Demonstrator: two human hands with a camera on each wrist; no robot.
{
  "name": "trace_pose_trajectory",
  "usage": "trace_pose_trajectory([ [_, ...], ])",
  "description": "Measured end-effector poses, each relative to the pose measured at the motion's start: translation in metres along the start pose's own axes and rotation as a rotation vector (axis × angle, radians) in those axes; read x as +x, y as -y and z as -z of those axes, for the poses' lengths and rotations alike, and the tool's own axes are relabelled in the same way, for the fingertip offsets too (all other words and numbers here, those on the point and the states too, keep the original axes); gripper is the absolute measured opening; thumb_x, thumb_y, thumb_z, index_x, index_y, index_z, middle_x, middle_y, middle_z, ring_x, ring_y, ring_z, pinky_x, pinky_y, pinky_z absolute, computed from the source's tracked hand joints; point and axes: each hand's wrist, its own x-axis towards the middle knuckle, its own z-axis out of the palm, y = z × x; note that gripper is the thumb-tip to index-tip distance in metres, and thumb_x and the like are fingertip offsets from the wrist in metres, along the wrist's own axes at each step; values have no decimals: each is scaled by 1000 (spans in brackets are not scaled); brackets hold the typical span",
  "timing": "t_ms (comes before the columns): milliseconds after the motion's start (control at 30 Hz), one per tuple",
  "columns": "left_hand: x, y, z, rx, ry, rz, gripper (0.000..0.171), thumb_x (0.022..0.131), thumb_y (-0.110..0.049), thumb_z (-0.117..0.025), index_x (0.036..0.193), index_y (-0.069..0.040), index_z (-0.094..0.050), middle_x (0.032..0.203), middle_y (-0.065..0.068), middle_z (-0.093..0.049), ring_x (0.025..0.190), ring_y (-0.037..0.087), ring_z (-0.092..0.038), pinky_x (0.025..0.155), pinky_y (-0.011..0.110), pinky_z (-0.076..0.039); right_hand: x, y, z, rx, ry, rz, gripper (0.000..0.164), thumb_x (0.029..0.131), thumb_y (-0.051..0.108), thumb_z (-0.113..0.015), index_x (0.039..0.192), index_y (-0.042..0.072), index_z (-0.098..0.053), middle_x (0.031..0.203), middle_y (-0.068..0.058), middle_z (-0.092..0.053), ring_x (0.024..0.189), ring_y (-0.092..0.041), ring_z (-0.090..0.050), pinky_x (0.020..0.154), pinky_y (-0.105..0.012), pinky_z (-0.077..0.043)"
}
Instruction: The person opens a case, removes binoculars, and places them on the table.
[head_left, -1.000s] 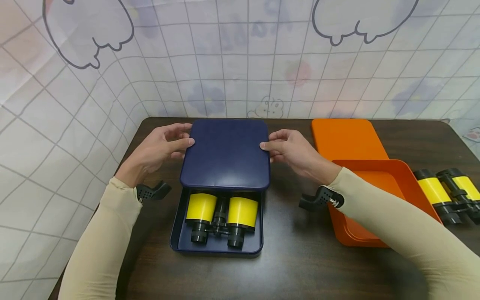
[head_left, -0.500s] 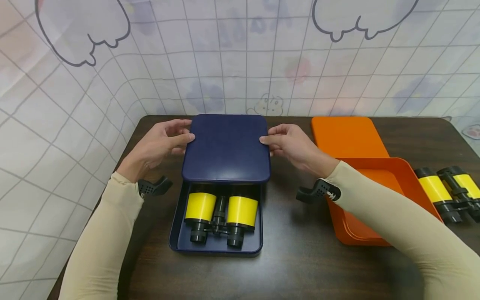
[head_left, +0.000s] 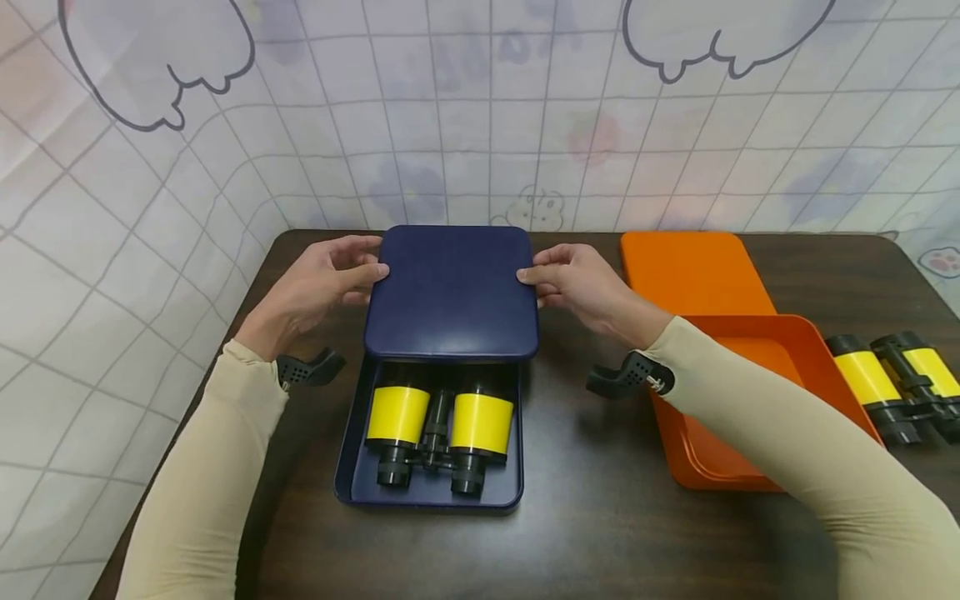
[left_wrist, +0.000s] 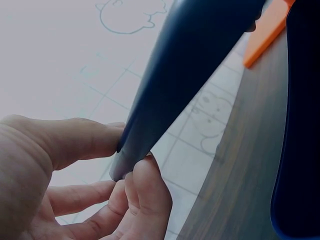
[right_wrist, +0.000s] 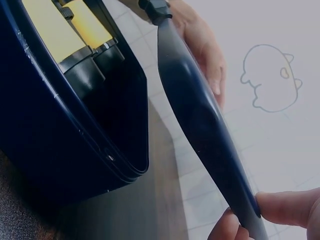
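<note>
A dark blue lid (head_left: 452, 292) is held above the back part of a matching dark blue box (head_left: 345, 467). My left hand (head_left: 315, 287) pinches its left edge, thumb on top and fingers beneath. On the opposite edge my right hand (head_left: 581, 292) pinches it the same way. In the right wrist view a gap shows between the lid (right_wrist: 200, 115) and the box (right_wrist: 75, 165). Yellow and black binoculars (head_left: 482, 423) lie inside the box, eyepieces toward me; the lid overlaps their far ends in the head view.
An orange box (head_left: 693, 458) stands to the right, partly under my right forearm, with an orange lid (head_left: 693, 271) behind it. Another pair of yellow and black binoculars (head_left: 868, 379) lies at the far right of the dark wooden table (head_left: 592, 517). A patterned cloth (head_left: 465, 125) hangs behind.
The blue lid has shifted slightly away from me in both hands, so a little more of the box and binoculars shows. The box and the orange things stay put.
</note>
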Motion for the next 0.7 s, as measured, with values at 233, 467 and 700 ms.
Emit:
trace_pose_trajectory([
  [233, 5, 2, -1, -3, -5, -9, 70, 100, -30, -69, 161, -20, -36, 138, 11, -52, 120, 24, -61, 102, 37, -59, 1, 1, -2, -16, -16, -5, 36, 100, 16, -69, 128, 1, -53, 109, -11, -64, 87, -21, -65, 77, -22, -61],
  [467, 9, 4, -2, -15, -1, -20, 69, 100, -27, -69, 161, -18, -36, 141, 12, -52, 121, 23, -62, 101, 35, -60, 5, 0, -1, -17, -15, -8, 36, 100, 16, -69, 127, 0, -52, 107, -9, -64, 86, -20, -64, 77, -22, -61],
  [700, 11, 4, -3, -21, -4, -11, 70, 100, -28, -69, 161, -18, -36, 139, 11, -52, 121, 23, -62, 102, 36, -59, 10, -1, 0, -19, -24, -12, 36, 99, 16, -69, 127, 1, -52, 108, -10, -64, 85, -20, -65, 77, -22, -61],
])
